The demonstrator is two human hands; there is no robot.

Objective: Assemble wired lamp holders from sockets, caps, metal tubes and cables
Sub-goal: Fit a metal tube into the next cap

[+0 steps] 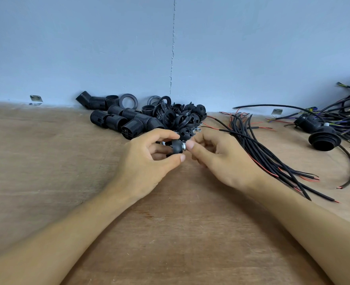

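Note:
My left hand grips a black domed cap between thumb and fingers, above the wooden table. A short metal tube sticks out of the cap's right side, and my right hand pinches it with thumb and forefinger. Behind the hands lies a pile of black threaded sockets, rings and more caps. A bundle of black cables with red inner wires fans out to the right of my right hand.
A finished lamp holder with its cable lies at the right, beside a heap of wired holders. A grey-blue wall closes the table's far edge. Two small metal brackets sit at the wall's foot.

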